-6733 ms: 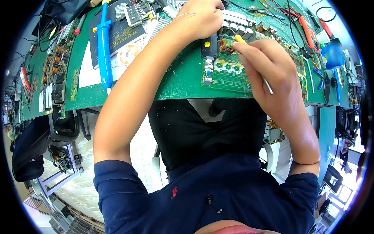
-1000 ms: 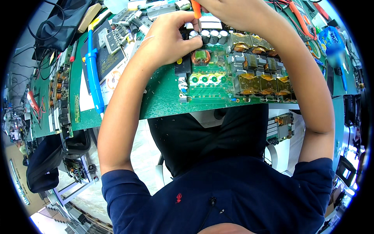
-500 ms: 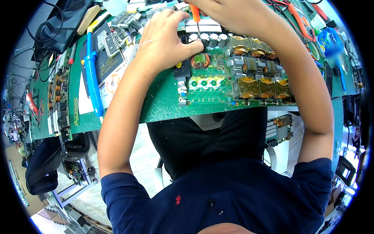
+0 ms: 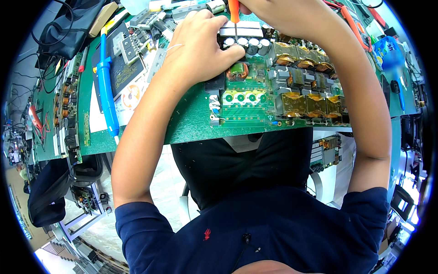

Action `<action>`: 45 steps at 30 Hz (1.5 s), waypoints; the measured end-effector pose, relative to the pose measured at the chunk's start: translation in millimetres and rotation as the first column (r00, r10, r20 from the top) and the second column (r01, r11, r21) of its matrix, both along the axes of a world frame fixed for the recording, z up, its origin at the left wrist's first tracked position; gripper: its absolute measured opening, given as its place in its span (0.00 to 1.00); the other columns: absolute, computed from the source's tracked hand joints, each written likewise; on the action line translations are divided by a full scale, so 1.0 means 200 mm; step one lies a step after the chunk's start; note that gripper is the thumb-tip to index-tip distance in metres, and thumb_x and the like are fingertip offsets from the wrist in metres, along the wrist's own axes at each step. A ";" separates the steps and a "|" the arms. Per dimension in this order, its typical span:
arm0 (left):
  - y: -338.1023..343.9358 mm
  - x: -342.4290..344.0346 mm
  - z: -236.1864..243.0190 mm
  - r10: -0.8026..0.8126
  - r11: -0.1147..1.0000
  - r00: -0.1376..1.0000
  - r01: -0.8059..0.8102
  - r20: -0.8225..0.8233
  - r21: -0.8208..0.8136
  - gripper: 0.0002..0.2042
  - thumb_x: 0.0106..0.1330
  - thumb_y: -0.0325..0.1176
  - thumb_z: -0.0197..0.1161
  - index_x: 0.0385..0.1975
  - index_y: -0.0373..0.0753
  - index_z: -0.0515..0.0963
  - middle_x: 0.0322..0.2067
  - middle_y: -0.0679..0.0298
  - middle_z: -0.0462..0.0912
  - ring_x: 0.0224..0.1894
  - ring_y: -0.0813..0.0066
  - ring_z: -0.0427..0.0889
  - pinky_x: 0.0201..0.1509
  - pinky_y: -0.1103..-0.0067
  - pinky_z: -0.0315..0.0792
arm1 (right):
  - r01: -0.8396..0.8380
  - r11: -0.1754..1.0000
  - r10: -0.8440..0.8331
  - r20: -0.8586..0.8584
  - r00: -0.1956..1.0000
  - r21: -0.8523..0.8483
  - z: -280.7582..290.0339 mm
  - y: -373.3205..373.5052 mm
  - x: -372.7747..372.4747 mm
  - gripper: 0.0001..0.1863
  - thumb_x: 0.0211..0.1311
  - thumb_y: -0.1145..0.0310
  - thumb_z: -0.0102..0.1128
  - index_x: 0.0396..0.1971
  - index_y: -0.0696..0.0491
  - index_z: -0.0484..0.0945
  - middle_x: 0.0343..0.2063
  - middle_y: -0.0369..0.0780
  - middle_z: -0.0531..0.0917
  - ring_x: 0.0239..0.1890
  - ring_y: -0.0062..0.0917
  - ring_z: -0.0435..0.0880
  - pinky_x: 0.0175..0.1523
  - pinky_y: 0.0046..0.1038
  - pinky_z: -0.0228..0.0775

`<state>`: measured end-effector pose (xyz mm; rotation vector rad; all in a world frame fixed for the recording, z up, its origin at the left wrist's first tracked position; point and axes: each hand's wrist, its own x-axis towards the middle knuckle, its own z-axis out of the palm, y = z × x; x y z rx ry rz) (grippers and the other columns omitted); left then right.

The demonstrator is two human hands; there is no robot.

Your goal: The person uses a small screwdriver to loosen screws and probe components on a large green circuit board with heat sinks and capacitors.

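Observation:
A large green circuit board [image 4: 246, 109] lies near the front edge of the bench. It carries a row of white-topped capacitors [image 4: 252, 42], a copper-wound coil [image 4: 237, 71] and several taped transformers [image 4: 294, 104]. My left hand [image 4: 197, 48] grips the board's left part, its thumb stretched to the capacitors and its index finger by a pale metal bar [image 4: 248, 30]; the other fingertips are hidden. At the top edge, my right hand [image 4: 273, 13] is closed on an orange-handled screwdriver [image 4: 234, 11], partly cut off by the picture. The shaft points straight down beside the bar and capacitors; its tip is hidden.
Left of my left arm lie a blue desoldering pump [image 4: 107, 86] and a dark panel [image 4: 121, 75] with heatsinks. Another long board [image 4: 68, 109] stands farther left. To the right are orange-handled tool leads [image 4: 351, 23] and a blue packet [image 4: 387, 51].
The whole view has shifted slightly. My hands, the screwdriver and the board keep nearly the same places relative to each other; the left index finger sits a little closer to the bar.

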<state>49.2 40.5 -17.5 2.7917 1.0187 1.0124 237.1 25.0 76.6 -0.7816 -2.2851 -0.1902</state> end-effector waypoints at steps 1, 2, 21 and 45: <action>0.00 0.00 0.00 -0.006 1.000 1.000 0.006 0.002 -0.005 0.29 0.51 0.49 0.72 0.47 0.30 0.85 0.36 0.51 0.80 0.42 0.52 0.80 0.51 0.63 0.75 | 0.018 1.000 -0.018 -0.005 1.000 -0.022 0.00 0.00 0.00 0.16 0.74 0.66 0.56 0.26 0.60 0.74 0.20 0.49 0.77 0.26 0.46 0.79 0.34 0.42 0.70; 0.01 0.00 -0.01 -0.011 1.000 1.000 0.011 0.004 -0.010 0.29 0.51 0.49 0.72 0.47 0.30 0.85 0.37 0.51 0.80 0.42 0.52 0.80 0.51 0.63 0.75 | 0.035 0.998 -0.036 -0.009 0.999 -0.044 -0.01 0.01 0.01 0.16 0.74 0.66 0.56 0.26 0.60 0.74 0.20 0.49 0.77 0.26 0.46 0.79 0.35 0.42 0.70; 0.00 -0.04 0.03 -0.028 0.996 0.997 0.021 -0.075 -0.083 0.22 0.55 0.41 0.72 0.48 0.35 0.84 0.45 0.47 0.84 0.50 0.48 0.80 0.58 0.62 0.73 | -0.013 0.964 0.001 -0.044 0.999 -0.265 0.01 -0.07 -0.09 0.16 0.74 0.66 0.55 0.27 0.61 0.75 0.19 0.53 0.78 0.24 0.50 0.79 0.35 0.45 0.71; -0.01 -0.03 0.05 -0.034 0.996 0.999 0.031 -0.036 -0.088 0.27 0.55 0.41 0.71 0.53 0.33 0.81 0.48 0.49 0.83 0.53 0.51 0.81 0.61 0.64 0.73 | 0.055 0.865 -0.162 -0.173 0.971 -0.499 -0.02 -0.05 -0.04 0.16 0.74 0.67 0.54 0.27 0.62 0.76 0.18 0.46 0.81 0.21 0.34 0.82 0.31 0.36 0.72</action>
